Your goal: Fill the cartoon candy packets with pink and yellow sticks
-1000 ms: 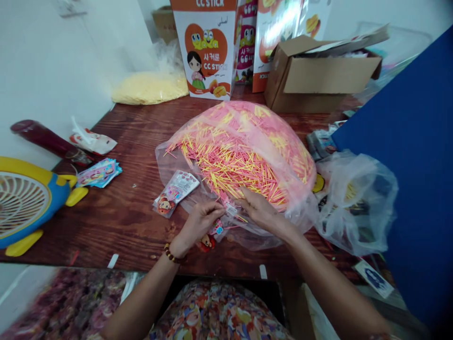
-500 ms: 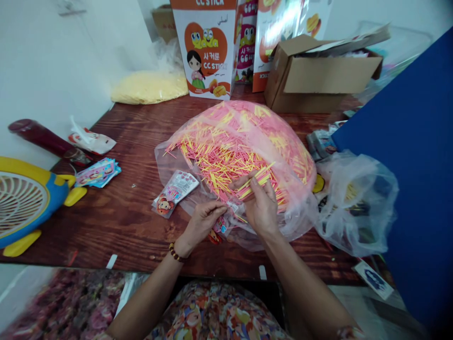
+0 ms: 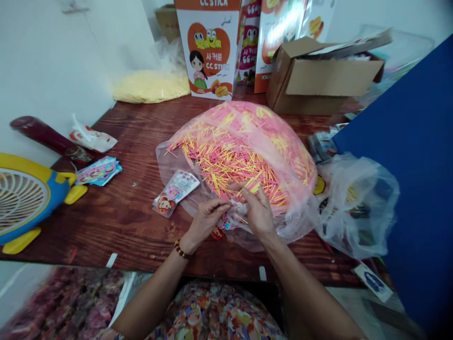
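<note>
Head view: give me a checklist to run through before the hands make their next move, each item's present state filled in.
1. Right hand holds a bundle of thin sticks, yellow ones showing: ok.
2. Left hand pinches a small printed clear plastic packet: ok.
3. Packet's mouth open: cannot tell, too small to make out.
4. Number of sticks in the bundle: cannot tell, they overlap.
5. Large translucent plastic bag open, its loose pink and yellow sticks exposed: ok.
6. Flat stack of printed plastic packets left of the left hand, untouched: ok.

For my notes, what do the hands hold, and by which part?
Left hand: packet, by its upper edge. Right hand: sticks; exact grip point unclear.
</note>
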Demonstrator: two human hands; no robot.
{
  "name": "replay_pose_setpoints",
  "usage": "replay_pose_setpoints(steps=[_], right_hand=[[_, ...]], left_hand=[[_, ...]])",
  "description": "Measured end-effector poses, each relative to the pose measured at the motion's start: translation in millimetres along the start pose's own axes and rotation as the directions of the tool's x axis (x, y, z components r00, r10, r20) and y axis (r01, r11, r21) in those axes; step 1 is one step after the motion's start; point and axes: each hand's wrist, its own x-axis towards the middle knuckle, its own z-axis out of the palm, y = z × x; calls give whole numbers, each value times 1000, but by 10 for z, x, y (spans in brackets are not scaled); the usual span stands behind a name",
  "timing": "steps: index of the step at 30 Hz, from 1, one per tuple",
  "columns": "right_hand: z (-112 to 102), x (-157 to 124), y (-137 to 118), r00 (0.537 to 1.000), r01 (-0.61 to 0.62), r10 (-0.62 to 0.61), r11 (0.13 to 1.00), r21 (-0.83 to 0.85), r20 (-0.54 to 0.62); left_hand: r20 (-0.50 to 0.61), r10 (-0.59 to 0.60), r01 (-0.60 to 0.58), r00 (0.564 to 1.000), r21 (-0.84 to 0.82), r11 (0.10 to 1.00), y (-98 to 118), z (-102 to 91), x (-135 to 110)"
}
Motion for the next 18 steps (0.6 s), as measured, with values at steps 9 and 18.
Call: replay_pose_setpoints(steps=[9,18], right_hand=[[-117,162,-200,986,71,-62,996,-55,152],[-61,223,-487,945,173,-58,923,-343,321]], left_hand=[[19,-19,21,1000,-146,989,101,51,100],[-91,-16,-12,996,-295,955,68,30,165]])
